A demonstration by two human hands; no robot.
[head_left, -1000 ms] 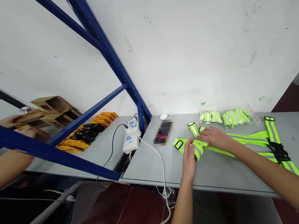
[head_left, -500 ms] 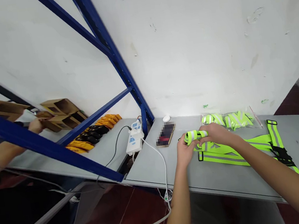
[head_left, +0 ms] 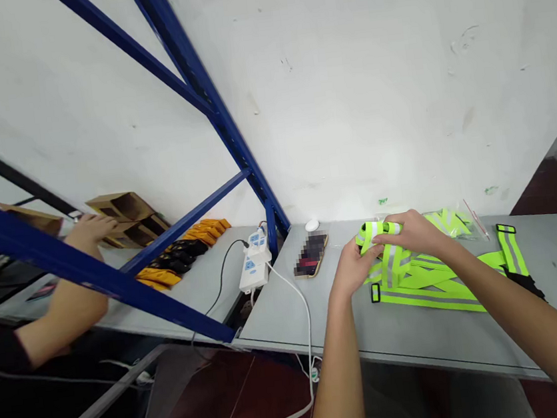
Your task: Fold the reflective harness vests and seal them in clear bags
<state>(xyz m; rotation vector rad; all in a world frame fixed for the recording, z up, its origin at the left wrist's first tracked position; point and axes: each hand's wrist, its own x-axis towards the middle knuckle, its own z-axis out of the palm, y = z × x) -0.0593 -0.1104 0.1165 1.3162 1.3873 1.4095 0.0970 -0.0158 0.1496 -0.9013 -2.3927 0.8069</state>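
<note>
A neon-yellow reflective strap harness [head_left: 418, 283] with grey bands and black buckles lies on the grey table [head_left: 320, 311]. My left hand [head_left: 350, 269] and my right hand [head_left: 414, 232] both grip one folded end of the harness, lifted just above the table. The fingers of both hands are curled round that rolled strap. The rest of the harness trails to the right under my right forearm.
A clear bag of folded yellow straps [head_left: 453, 219] lies by the wall. A phone [head_left: 311, 255], a small white puck [head_left: 312, 224], a power strip [head_left: 255, 265] with a white cable and a blue rack frame [head_left: 230, 140] stand left. Another person's hand [head_left: 90, 227] touches cardboard boxes [head_left: 125, 210].
Both my hands have folded the strap end over and lifted it up and to the right. The harness is gathered more tightly. The other person's hand moved towards the boxes.
</note>
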